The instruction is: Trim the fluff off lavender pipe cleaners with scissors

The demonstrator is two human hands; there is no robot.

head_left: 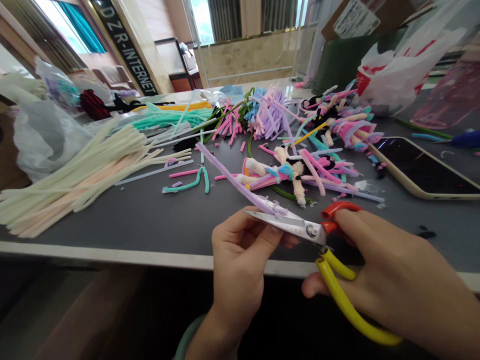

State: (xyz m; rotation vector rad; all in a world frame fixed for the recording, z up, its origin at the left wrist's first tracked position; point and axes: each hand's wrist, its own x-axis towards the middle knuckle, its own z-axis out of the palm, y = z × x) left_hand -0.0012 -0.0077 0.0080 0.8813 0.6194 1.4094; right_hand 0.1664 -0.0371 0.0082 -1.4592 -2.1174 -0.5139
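Note:
My left hand (243, 255) pinches a lavender pipe cleaner (232, 177), which slants up and away to the left over the table. Bits of lavender fuzz show where it meets the blades. My right hand (397, 275) grips scissors (300, 226) with one red and one yellow handle. Their blades point left, lying along the pipe cleaner just above my left fingertips. Just beyond the hands lies a pipe-cleaner doll (288, 172) with cream limbs and a light-blue band, among pink and lavender pieces.
Bundles of cream pipe cleaners (93, 165) lie at left, with mint ones (172, 117) behind. Lavender pieces (272, 112) are heaped at the back. A second doll (352, 130), a phone (427, 167) and a white plastic bag (397, 80) are at right. The table edge (150, 256) runs in front.

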